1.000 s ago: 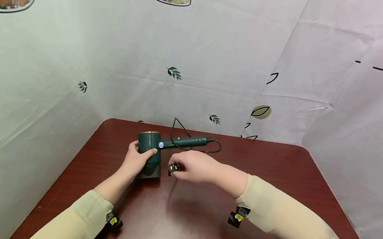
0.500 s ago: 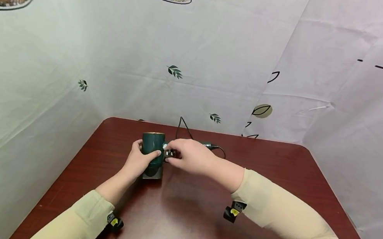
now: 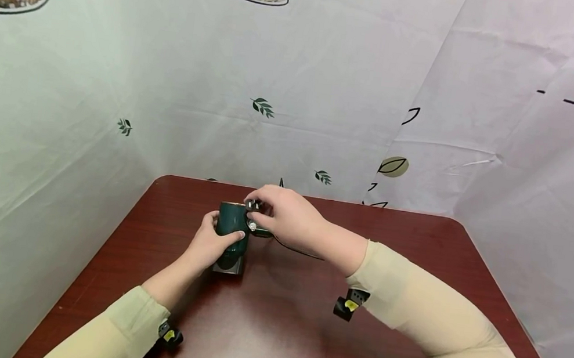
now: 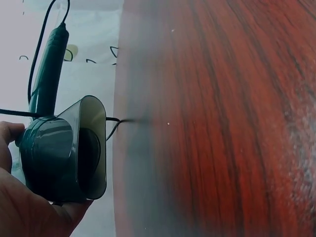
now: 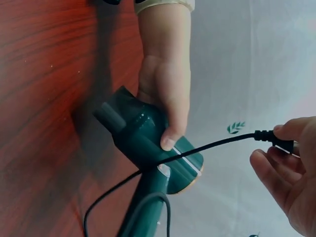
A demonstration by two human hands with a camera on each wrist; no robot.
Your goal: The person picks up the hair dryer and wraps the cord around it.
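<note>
A dark green hair dryer point(image 3: 232, 220) is held above the table by my left hand point(image 3: 208, 242), whose thumb and fingers wrap its barrel. Its flat concentrator nozzle point(image 4: 94, 148) faces toward me and low. The handle point(image 4: 49, 74) points away to the right, mostly behind my right hand point(image 3: 293, 217) in the head view. That hand pinches the black plug point(image 3: 254, 205) right beside the barrel's rear end. In the right wrist view the black cord point(image 5: 212, 148) leaves the plug and crosses the dryer where handle meets barrel, then loops down.
The reddish-brown wooden table point(image 3: 292, 331) has its back edge near the hands. White cloth point(image 3: 328, 90) with leaf and plant prints hangs behind it and on both sides. A small black camera point(image 3: 351, 304) is strapped at the right wrist, another at the left.
My right hand has carried the plug up and away from me, from below the handle to above it beside the barrel, drawing the cord along. The dryer has shifted slightly right.
</note>
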